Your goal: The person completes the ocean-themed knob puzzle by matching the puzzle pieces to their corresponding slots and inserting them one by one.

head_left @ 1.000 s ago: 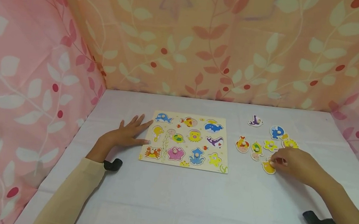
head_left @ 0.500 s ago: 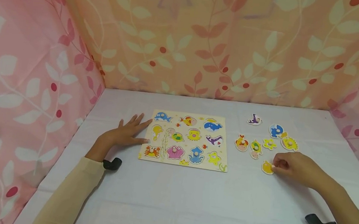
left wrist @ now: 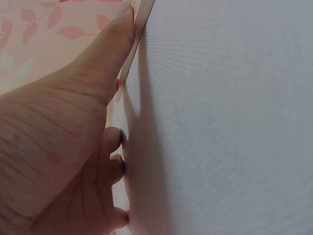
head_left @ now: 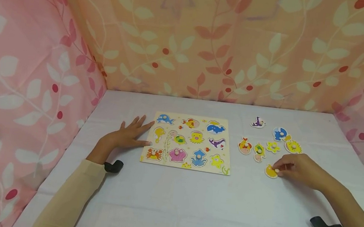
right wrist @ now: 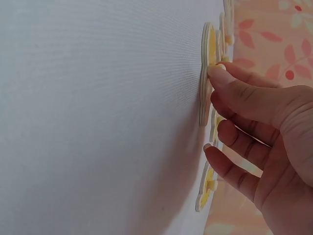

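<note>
My left hand (head_left: 130, 134) lies with fingers spread at the left side of a wooden sea-animal puzzle board (head_left: 189, 168). Its thumb and a fingertip rest on the board's edge; the left wrist view shows the thumb against that edge (left wrist: 142, 22). On the right, my right hand (head_left: 299, 171) pinches a yellow puzzle piece (head_left: 270, 171) by its knob between thumb and index finger. In the right wrist view this piece (right wrist: 203, 93) stays close to the cloth, and the other fingers are loosely curled. A crab piece (head_left: 154, 154), shell piece (head_left: 177, 155) and squid piece (head_left: 199, 157) sit in the board.
Behind my right hand lie several loose knobbed pieces: a red-yellow fish (head_left: 245, 146), a turtle (head_left: 259, 151), a star (head_left: 273, 147), a yellow octopus (head_left: 293, 146), a blue whale (head_left: 279, 133) and a purple one (head_left: 258, 122). Patterned curtains (head_left: 188, 55) surround the white-covered table (head_left: 185, 206).
The yellow piece has turned slightly and shifted a little toward the near left under my right hand, whose fingers have re-gripped at the knob. My left hand has stayed in place.
</note>
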Tool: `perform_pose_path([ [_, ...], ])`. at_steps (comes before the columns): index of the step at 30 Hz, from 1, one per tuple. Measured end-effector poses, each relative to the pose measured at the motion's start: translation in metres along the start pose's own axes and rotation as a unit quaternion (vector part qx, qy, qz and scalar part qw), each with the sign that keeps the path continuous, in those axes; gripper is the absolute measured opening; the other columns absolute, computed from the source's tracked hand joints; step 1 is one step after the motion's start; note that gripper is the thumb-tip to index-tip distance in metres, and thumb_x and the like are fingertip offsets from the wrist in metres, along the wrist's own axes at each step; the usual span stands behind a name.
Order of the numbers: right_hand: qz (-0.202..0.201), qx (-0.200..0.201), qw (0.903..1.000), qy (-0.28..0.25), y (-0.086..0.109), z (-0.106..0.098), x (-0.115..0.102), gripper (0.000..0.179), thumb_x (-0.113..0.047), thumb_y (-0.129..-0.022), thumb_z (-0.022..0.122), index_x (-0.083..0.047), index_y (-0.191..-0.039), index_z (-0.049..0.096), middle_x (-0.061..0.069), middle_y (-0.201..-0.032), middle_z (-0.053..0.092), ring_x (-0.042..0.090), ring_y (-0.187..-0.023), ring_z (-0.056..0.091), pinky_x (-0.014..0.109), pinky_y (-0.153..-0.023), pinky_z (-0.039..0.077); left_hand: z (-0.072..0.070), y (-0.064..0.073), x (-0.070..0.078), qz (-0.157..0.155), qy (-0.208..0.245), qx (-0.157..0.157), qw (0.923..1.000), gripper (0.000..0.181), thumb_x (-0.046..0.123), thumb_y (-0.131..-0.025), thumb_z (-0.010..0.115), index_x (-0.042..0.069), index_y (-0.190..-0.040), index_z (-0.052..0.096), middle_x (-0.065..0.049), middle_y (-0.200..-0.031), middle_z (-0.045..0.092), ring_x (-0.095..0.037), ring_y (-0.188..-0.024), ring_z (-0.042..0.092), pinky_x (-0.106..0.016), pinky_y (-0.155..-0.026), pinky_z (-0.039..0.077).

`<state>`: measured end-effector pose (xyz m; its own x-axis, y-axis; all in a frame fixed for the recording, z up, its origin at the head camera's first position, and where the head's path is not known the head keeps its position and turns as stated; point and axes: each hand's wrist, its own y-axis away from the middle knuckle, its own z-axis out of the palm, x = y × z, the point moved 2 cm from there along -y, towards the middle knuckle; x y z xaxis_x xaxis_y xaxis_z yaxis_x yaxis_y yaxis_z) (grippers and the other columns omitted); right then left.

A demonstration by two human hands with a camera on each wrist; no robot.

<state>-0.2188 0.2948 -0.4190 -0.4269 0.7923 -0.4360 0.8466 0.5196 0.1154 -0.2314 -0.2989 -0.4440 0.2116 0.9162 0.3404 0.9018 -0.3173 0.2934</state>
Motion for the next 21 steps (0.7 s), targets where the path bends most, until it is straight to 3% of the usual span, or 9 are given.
perform_pose_path([
  [4,-0.011,0.006,0.9999,0.008,0.0005,0.0011,0.002,0.02,-0.018,-0.082,0.085,-0.027,-0.099,0.08,-0.017,-0.096,0.072,0.01,-0.093,0.064,0.024,-0.081,0.055,0.0012,-0.0014,-0.0025,0.004,0.0,0.001,1.0,0.094,0.07,-0.09,0.059,0.037,-0.164,0.012,-0.01,-0.171,-0.007,-0.038,-0.155,-0.012,-0.075,-0.111,-0.01],
  [11,-0.01,0.012,0.9992,0.037,-0.0009,0.0009,0.0017,0.019,-0.017,-0.083,0.084,-0.025,-0.099,0.08,-0.014,-0.097,0.073,0.02,-0.098,0.068,0.048,-0.089,0.056,0.0006,-0.0017,-0.0024,0.004,-0.005,0.003,1.0,0.094,0.069,-0.09,0.06,0.035,-0.164,0.012,-0.011,-0.171,-0.007,-0.038,-0.155,-0.012,-0.075,-0.111,-0.01],
  [21,-0.017,0.006,0.9993,0.034,-0.0013,0.0005,0.003,0.023,-0.014,-0.081,0.085,-0.029,-0.098,0.079,-0.018,-0.095,0.071,0.018,-0.098,0.067,0.051,-0.091,0.056,-0.0001,-0.0012,0.0002,0.0,-0.013,0.001,0.9999,0.094,0.068,-0.091,0.06,0.034,-0.164,0.012,-0.011,-0.17,-0.007,-0.039,-0.155,-0.011,-0.076,-0.112,-0.008],
])
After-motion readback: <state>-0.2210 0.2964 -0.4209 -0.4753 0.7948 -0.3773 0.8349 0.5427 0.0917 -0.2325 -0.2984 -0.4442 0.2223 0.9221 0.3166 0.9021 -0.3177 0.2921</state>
